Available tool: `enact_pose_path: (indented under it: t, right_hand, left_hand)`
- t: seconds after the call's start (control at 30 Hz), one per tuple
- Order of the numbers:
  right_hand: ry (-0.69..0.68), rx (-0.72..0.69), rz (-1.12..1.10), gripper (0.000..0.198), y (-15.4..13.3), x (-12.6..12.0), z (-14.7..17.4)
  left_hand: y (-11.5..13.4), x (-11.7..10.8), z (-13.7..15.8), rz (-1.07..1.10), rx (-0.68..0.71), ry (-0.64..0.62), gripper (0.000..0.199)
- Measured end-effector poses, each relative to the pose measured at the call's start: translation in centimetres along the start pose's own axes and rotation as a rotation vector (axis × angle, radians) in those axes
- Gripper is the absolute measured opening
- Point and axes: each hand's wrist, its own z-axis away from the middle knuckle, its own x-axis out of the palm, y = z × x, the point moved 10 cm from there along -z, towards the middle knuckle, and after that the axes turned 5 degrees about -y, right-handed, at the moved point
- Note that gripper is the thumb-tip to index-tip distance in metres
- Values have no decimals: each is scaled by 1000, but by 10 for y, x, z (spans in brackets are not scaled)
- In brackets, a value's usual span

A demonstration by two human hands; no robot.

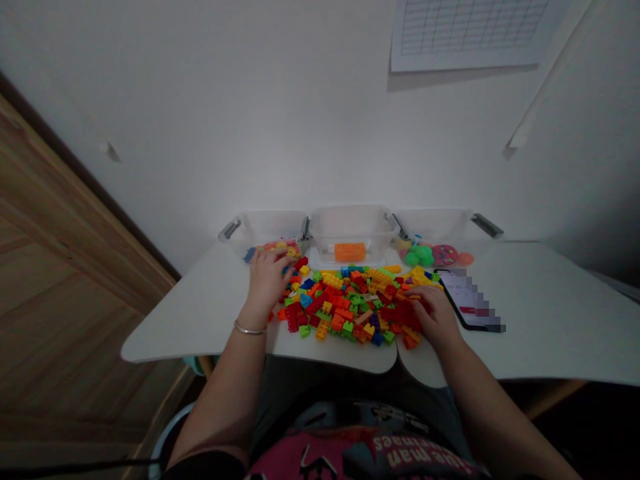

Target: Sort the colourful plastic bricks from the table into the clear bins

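Toy bricks (345, 303), studded and hard-edged in red, orange, yellow, green and blue plastic, lie in a loose, jumbled heap on the smooth white surface (200, 327) before me. At the heap's left edge I hold my left hand (270, 277) with fingers bent; whether they grip a brick, I cannot tell. Along the right edge, my right hand (434, 310) rests beside red pieces, thumb apart from the fingers, their grip likewise unclear. Behind stand three see-through plastic boxes (353, 223), the middle one holding an orange block (350, 252). A flat, glassy phone (465, 297) lies to my right.
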Motion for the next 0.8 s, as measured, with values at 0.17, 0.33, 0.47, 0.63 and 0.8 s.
enact_pose_path:
  t: [0.17,0.33,0.47,0.63,0.8]
  right_hand:
    - [-3,6,-2,20,1,0,0]
    - [-4,9,-3,20,1,-1,0]
    - [4,5,-5,20,-1,-2,0]
    - [-5,15,-6,21,1,0,0]
    - [5,8,-7,21,1,-1,0]
  left_hand:
    - [-7,31,27,-124,-25,-249,26]
    - [-12,45,31,-139,-22,-323,34]
    - [-7,44,26,-162,5,-329,33]
    - [-6,49,21,-95,-15,-342,30]
    - [-9,52,16,-63,-56,-330,24]
